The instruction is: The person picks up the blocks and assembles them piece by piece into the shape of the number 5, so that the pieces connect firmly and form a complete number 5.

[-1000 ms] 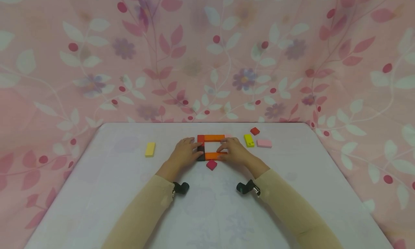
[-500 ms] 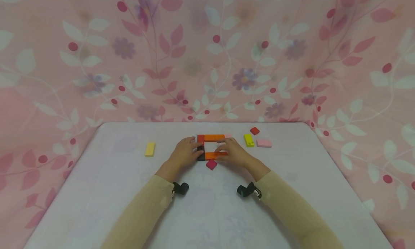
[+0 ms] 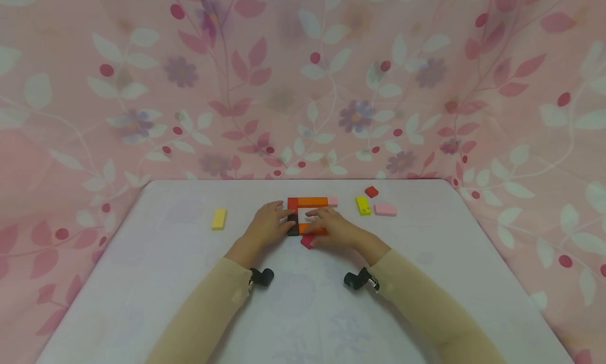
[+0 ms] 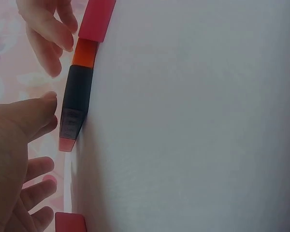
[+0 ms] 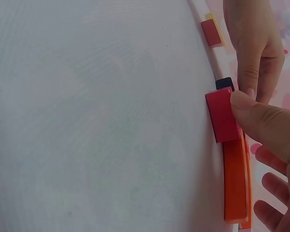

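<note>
A U-shaped frame of flat blocks lies mid-table: a red block (image 3: 292, 202) and black block (image 3: 293, 230) on the left side, an orange block (image 3: 312, 201) along the top and another orange block (image 3: 304, 229) along the bottom. My left hand (image 3: 266, 224) is at the left side, fingers spread and curled round nothing. My right hand (image 3: 337, 230) reaches over the lower orange block, partly hiding it. In the right wrist view its thumb touches the top of a crimson block (image 5: 222, 116); the other fingers are spread apart beyond. That crimson block is diamond-turned in the head view.
A small pink block (image 3: 333, 201) adjoins the upper orange one. Rightward lie a yellow block (image 3: 363, 205), a pink block (image 3: 385, 210) and a red diamond-turned block (image 3: 371, 191). A pale yellow block (image 3: 219, 219) lies at left. Floral cloth (image 3: 303, 90) hangs behind the table.
My right hand has moved left and toward me, from the frame's right end onto the lower orange block and crimson block. The small pink block is now uncovered. The left hand barely moved.
</note>
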{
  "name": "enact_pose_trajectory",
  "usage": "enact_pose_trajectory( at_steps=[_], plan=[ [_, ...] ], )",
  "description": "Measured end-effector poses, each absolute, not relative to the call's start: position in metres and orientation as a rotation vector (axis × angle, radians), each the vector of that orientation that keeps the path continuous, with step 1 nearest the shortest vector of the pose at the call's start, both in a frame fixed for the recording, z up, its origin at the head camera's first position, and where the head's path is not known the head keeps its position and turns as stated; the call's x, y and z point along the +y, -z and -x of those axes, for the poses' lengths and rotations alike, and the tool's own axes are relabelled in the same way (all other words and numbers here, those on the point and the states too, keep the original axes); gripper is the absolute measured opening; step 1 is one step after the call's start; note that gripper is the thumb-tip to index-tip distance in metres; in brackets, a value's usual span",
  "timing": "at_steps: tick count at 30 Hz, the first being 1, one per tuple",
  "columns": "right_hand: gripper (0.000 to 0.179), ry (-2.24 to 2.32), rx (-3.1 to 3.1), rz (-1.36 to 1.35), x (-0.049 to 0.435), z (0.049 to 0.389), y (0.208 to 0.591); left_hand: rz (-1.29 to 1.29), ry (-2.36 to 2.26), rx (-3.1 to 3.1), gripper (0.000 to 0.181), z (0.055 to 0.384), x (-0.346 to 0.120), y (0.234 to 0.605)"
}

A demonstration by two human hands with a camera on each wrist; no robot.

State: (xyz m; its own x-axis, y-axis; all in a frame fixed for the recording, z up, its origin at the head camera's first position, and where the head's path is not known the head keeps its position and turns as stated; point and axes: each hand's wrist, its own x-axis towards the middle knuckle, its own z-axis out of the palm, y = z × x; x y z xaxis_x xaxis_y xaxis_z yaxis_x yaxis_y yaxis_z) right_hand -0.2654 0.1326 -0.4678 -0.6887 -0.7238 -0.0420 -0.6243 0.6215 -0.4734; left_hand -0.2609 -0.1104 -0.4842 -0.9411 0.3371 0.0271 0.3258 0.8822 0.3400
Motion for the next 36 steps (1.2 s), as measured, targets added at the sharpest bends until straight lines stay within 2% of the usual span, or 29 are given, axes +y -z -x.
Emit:
enact_pose_trajectory(
  at_steps=[12,36],
  plan=[
    [0.027,0.575,2.629,1.130,0.132,0.265,0.468,-0.556,-0.538,3.013,0.046,0.259,-0.112,0.483],
    [0.028,0.416,2.707,1.042,0.163,0.255,0.466,-0.548,-0.459,3.009,0.047,0.261,-0.112,0.483]
  ],
)
